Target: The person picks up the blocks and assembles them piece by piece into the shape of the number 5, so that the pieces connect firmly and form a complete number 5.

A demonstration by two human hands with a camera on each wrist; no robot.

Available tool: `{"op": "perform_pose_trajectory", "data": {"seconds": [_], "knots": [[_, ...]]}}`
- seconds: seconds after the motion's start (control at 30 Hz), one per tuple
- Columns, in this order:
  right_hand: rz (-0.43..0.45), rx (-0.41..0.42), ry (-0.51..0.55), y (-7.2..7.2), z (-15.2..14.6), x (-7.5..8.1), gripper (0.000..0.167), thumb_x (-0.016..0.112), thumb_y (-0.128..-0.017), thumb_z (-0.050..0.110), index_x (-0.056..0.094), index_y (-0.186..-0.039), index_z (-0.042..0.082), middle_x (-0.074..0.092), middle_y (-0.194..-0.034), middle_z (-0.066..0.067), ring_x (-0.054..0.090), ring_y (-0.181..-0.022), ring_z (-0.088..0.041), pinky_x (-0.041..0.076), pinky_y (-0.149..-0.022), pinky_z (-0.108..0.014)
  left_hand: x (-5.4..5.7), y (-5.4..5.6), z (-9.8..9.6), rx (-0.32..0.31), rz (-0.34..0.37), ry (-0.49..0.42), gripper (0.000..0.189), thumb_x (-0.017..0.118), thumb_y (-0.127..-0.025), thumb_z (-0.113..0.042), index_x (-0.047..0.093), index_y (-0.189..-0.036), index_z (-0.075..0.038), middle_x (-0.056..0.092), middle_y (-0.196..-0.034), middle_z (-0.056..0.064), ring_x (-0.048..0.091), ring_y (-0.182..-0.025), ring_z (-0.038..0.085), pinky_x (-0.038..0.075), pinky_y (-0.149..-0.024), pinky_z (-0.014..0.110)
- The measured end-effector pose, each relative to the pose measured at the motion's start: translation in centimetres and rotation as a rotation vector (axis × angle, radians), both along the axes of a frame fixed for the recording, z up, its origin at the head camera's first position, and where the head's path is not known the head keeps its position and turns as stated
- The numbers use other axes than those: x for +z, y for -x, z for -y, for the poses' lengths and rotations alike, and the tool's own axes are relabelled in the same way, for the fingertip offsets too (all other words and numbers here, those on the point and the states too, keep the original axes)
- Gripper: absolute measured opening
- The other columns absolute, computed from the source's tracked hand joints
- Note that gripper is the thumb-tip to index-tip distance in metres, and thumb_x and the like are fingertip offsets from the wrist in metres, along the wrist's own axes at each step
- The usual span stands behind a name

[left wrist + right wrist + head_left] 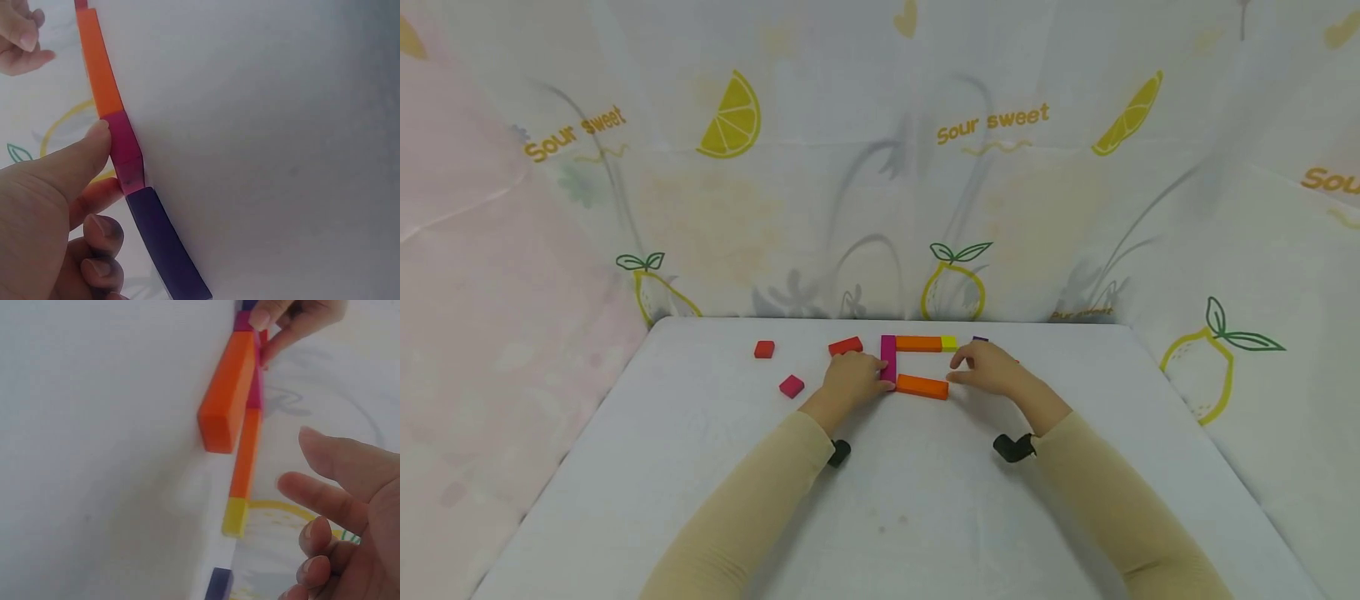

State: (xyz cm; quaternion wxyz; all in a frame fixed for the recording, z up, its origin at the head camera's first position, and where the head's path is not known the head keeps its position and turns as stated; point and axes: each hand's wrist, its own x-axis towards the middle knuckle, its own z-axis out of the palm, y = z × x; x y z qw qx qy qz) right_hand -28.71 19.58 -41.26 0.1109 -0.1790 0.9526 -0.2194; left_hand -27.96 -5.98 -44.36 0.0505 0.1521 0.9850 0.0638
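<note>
My left hand (pixel 852 379) pinches the near end of a long magenta block (pixel 888 348) between thumb and index finger, its other fingers curled. From that end an orange block (pixel 922 387) runs off to the right. A second orange block (pixel 917 343) meets the magenta block's far end, with a yellow cube (pixel 949 342) at its right. A dark purple block (pixel 169 244) adjoins the magenta one in the left wrist view; the left hand hides it from the head camera. My right hand (pixel 992 369) hovers beyond the nearer orange block's right end, fingers loosely bent, holding nothing.
Behind the left hand lies a red block (pixel 846 344). Farther left are a red cube (pixel 764 349) and a pinkish-red cube (pixel 792 386). A purple block (pixel 980 339) shows partly behind the right hand. The white table (pixel 917 492) ends at a printed cloth (pixel 820 208).
</note>
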Motion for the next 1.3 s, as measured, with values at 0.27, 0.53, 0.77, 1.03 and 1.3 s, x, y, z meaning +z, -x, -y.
{"op": "perform_pose_trajectory", "data": {"seconds": [0.27, 0.53, 0.77, 1.03, 1.3], "knots": [[-0.014, -0.07, -0.014, 0.3, -2.5, 1.0, 0.024, 0.072, -0.093, 0.03, 0.072, -0.105, 0.008, 0.054, -0.087, -0.009, 0.051, -0.081, -0.025, 0.043, -0.067, -0.034, -0.3, 0.0, 0.1, -0.009, -0.044, -0.004, 0.053, 0.071, -0.09, -0.047, 0.065, -0.136, -0.021, 0.071, -0.122, -0.002, 0.064, -0.101, 0.024, 0.047, -0.088, 0.042], [-0.045, -0.108, -0.02, 0.4, -5.0, 0.5, 0.025, 0.072, -0.092, 0.025, 0.071, -0.106, 0.003, 0.058, -0.087, -0.01, 0.051, -0.082, -0.026, 0.045, -0.07, -0.036, -0.1, -0.1, 0.0, -0.002, -0.016, -0.002, 0.053, 0.071, -0.091, -0.047, 0.065, -0.136, -0.02, 0.071, -0.122, -0.001, 0.064, -0.1, 0.023, 0.047, -0.088, 0.041], [-0.046, -0.136, -0.011, 0.6, -6.5, -0.3, 0.029, 0.072, -0.091, 0.022, 0.07, -0.109, 0.0, 0.059, -0.092, -0.013, 0.054, -0.088, -0.029, 0.047, -0.077, -0.042, -0.1, 0.0, 0.0, 0.007, -0.005, 0.017, 0.054, 0.07, -0.091, -0.048, 0.064, -0.137, -0.021, 0.071, -0.122, -0.001, 0.063, -0.099, 0.022, 0.046, -0.088, 0.04], [-0.044, -0.141, 0.009, 0.6, -7.3, -0.7, 0.032, 0.074, -0.089, 0.022, 0.069, -0.111, -0.001, 0.056, -0.088, -0.013, 0.052, -0.082, -0.028, 0.044, -0.071, -0.039, 0.0, -0.1, 0.1, -0.008, -0.015, 0.022, 0.054, 0.07, -0.091, -0.048, 0.063, -0.137, -0.021, 0.072, -0.12, 0.0, 0.064, -0.099, 0.023, 0.047, -0.088, 0.04], [0.004, -0.174, 0.02, 2.0, -7.2, -1.3, 0.033, 0.07, -0.092, 0.024, 0.066, -0.115, 0.0, 0.054, -0.091, -0.014, 0.052, -0.083, -0.028, 0.044, -0.071, -0.037, -0.1, -0.2, 0.1, -0.009, -0.028, 0.011, 0.053, 0.07, -0.092, -0.046, 0.064, -0.137, -0.02, 0.071, -0.12, 0.0, 0.064, -0.1, 0.024, 0.048, -0.088, 0.041]]}}
